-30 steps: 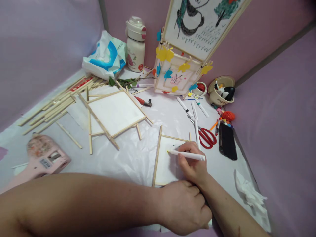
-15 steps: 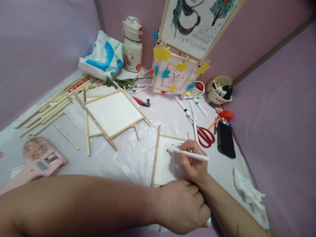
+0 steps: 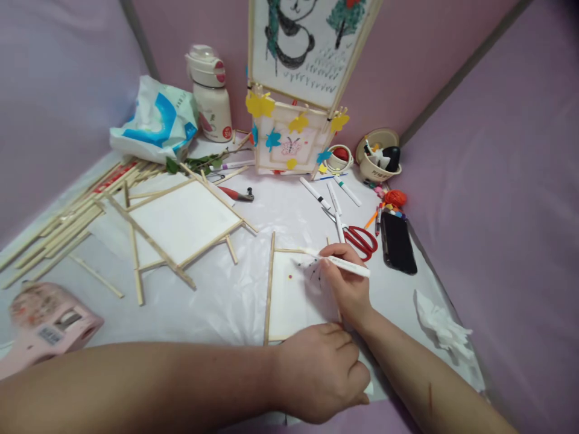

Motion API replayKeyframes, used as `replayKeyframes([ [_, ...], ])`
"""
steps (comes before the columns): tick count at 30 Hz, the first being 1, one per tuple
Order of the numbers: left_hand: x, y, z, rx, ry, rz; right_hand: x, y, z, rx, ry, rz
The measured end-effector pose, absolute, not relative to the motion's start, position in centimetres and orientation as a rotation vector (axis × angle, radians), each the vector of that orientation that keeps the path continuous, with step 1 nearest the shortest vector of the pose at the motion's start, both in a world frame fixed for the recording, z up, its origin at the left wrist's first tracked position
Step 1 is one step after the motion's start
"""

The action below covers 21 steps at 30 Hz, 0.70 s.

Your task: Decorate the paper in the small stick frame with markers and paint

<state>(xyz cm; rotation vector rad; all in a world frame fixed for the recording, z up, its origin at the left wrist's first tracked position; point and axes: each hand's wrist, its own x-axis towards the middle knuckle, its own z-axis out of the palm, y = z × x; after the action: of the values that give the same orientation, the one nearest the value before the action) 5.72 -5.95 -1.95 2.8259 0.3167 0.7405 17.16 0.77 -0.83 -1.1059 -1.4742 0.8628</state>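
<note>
Right hand (image 3: 347, 286) pinches a white marker (image 3: 350, 266), left hand (image 3: 322, 375) is loosely curled by the framed paper (image 3: 294, 310), can't tell if gripping. Light strokes, knuckles off the dots (image 3: 290, 276), probably works best

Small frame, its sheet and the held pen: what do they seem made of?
Frame: probably bare wood or bamboo, from its matte, pale tan sticks. Sheet: likely matte paper, flat and white. Pen: seemingly plastic, given its smooth white barrel.

Mauve walls (image 3: 493, 175) stand behind and beside a white-covered work surface (image 3: 217, 313).
</note>
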Motion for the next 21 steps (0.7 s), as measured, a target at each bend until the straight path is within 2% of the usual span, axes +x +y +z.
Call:
replayKeyframes([
  [4,5.5,-5.9,-1.5,2.838,0.327,0.611,17.2,0.8,-0.8,-1.099,-1.513,0.928],
  [9,5.4,-5.8,-1.2,2.812,0.329,0.521,16.9,0.5,-0.4,-1.070,-1.711,0.770],
  [14,5.6,-5.8,-1.9,2.830,0.334,0.573,16.9,0.2,-0.3,-1.037,-1.842,0.582],
  [21,6.1,-5.9,-3.0,2.859,0.336,0.691,17.1,0.3,-0.8,-1.010,-1.847,0.601],
])
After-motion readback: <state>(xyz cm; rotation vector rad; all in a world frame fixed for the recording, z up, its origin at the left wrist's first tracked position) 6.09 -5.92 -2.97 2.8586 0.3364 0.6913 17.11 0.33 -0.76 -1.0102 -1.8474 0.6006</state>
